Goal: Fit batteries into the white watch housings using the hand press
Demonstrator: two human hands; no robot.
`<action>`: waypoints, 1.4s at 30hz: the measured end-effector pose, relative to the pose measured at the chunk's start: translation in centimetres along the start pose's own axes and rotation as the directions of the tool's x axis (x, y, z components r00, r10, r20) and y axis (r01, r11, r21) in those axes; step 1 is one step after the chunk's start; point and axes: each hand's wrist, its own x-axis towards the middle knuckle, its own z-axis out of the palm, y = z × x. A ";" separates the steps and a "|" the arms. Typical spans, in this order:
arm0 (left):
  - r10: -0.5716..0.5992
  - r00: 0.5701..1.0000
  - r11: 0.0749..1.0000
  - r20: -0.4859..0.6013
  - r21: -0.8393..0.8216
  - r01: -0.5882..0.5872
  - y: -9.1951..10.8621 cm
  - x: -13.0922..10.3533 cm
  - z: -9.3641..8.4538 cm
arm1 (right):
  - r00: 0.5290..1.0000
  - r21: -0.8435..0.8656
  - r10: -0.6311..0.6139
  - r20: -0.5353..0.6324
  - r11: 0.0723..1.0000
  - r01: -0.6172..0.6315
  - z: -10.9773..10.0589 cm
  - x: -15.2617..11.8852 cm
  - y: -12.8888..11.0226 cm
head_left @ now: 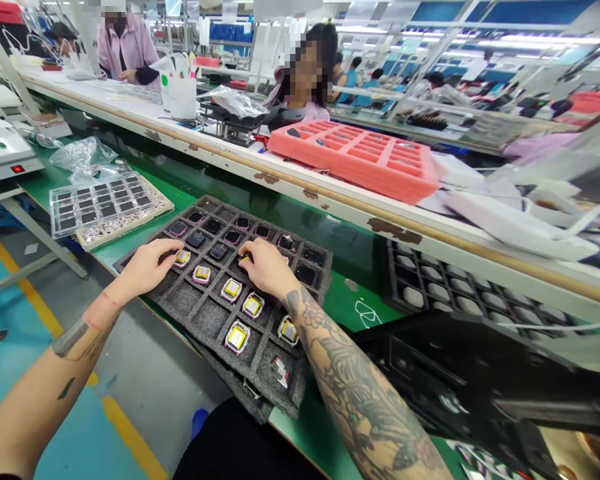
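Note:
A dark grey foam tray (207,319) with square compartments lies in front of me. Several smartwatch cases with yellow-edged batteries sit in its nearer compartments, among them one case (237,337) near the front edge. Dark-faced watch cases (219,251) fill compartments farther back. At the tray's left side my left hand (150,265) has thumb and forefinger closed around the edge of a smartwatch case (183,258). My right hand (264,265) reaches over the tray's middle, fingers curled onto another case (245,259), mostly hidden beneath them.
A clear tray of dark pieces (103,203) rests on a cream tray at left, by a plastic bag (84,157). A raised shelf edge (300,190) crosses behind, bearing a pink foam tray (350,160). Another black tray (430,280) lies at right. People sit beyond.

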 end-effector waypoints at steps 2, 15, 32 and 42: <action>0.024 0.998 1.000 0.051 0.003 -0.025 0.2 0.0 0.1 | 0.998 0.037 -0.043 0.045 0.998 0.042 -0.2 0.1 0.4; -0.231 0.970 0.942 -0.073 0.233 0.242 -4.1 3.2 -0.6 | 0.985 -0.064 -0.140 0.097 0.987 0.146 1.4 4.8 -2.9; -0.089 0.973 0.994 -0.212 0.036 0.098 -5.4 0.4 -1.9 | 0.985 -0.018 -0.175 -0.002 0.984 0.175 2.1 2.0 -5.0; -0.195 0.973 0.951 -0.124 0.221 0.218 -4.6 3.2 -0.5 | 0.999 -0.116 -0.039 0.035 0.992 0.042 2.1 13.0 -2.8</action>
